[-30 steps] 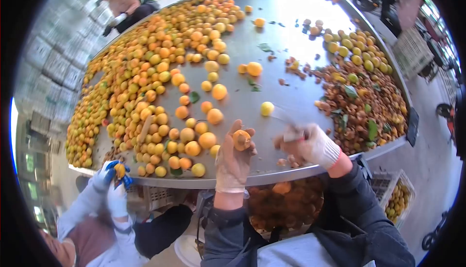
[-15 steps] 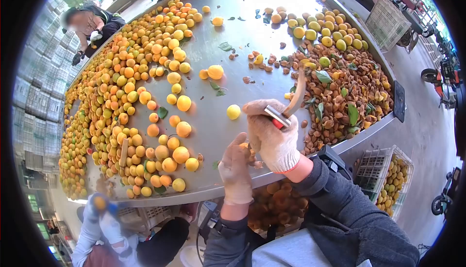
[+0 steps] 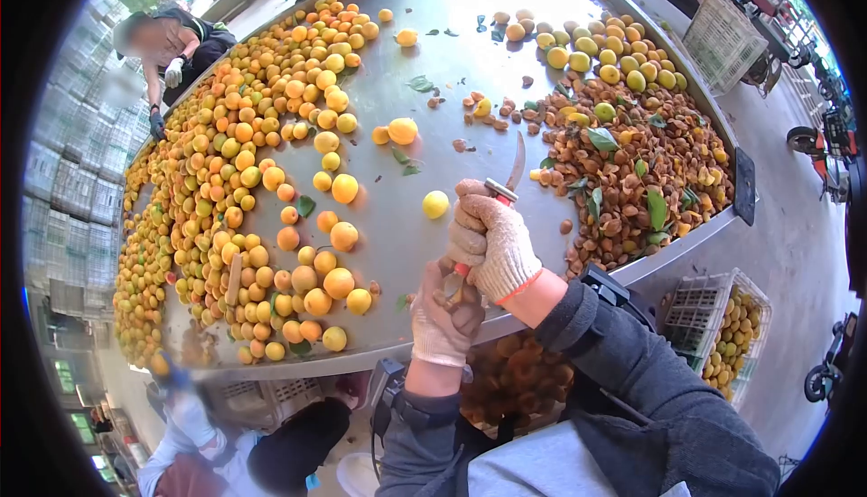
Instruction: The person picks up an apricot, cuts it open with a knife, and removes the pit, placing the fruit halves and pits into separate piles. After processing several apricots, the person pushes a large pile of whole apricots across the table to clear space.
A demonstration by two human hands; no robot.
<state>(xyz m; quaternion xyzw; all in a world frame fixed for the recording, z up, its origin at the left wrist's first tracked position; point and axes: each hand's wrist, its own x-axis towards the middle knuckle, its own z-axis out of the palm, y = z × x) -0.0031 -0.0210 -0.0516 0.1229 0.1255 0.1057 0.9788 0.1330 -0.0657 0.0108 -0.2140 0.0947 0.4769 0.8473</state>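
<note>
My right hand (image 3: 495, 248), in a knitted glove, is closed around the red handle of a knife with a curved blade (image 3: 517, 164) pointing up and away. Just below it, touching or nearly so, my gloved left hand (image 3: 442, 321) is closed with its fingers bent. A bit of orange-brown fruit (image 3: 454, 287) shows between the left fingers, mostly hidden. Both hands are over the near edge of the metal table (image 3: 406, 253). One yellow apricot (image 3: 435, 204) lies just beyond them. To their right spreads a heap of brown pits and scraps (image 3: 632, 167) with green leaves.
A large pile of apricots (image 3: 239, 163) covers the table's left side. More apricots (image 3: 623, 50) lie at the far right. Below the edge is a container of orange-brown fruit (image 3: 515, 379); right of it stands a fruit-filled crate (image 3: 700, 316). Co-workers are at left and far side.
My right hand has drawn down and left to my left hand, and the knife blade has swung inward from the heap. The far-left co-worker's dark-gloved hand now reaches the apricot pile.
</note>
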